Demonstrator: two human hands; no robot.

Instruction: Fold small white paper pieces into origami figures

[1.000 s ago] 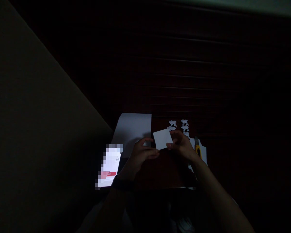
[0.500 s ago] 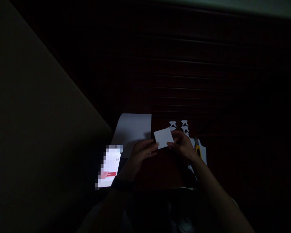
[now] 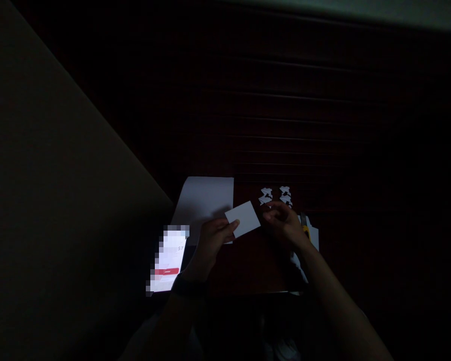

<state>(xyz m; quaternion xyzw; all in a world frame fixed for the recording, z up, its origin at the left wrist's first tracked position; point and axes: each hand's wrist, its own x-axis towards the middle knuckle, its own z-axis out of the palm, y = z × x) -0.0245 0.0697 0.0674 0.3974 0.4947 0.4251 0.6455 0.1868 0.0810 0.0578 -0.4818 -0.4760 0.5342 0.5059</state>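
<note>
A small white square of paper (image 3: 247, 216) is pinched at its left edge by my left hand (image 3: 215, 240), thumb on top. It is held tilted above the dark table (image 3: 248, 278). Just right of the paper, and apart from it, is my right hand (image 3: 286, 224). Its fingers are loosely bent and apart, with nothing visible in them. Beyond that hand lie folded white paper pieces (image 3: 266, 194) in one group and more folded pieces (image 3: 285, 193) in a second group. The right hand hides part of them.
A large white sheet (image 3: 208, 198) lies at the back left. In front of it stands a lit phone screen (image 3: 171, 258). To the right, a yellow utility knife (image 3: 305, 231) rests on white paper (image 3: 314, 238), partly behind my right forearm. Lighting is very dim.
My right hand has let go of the paper's right side. The left hand has moved the paper left and slightly down, turning it a little. The number on the screen went from 56 to 57.
</note>
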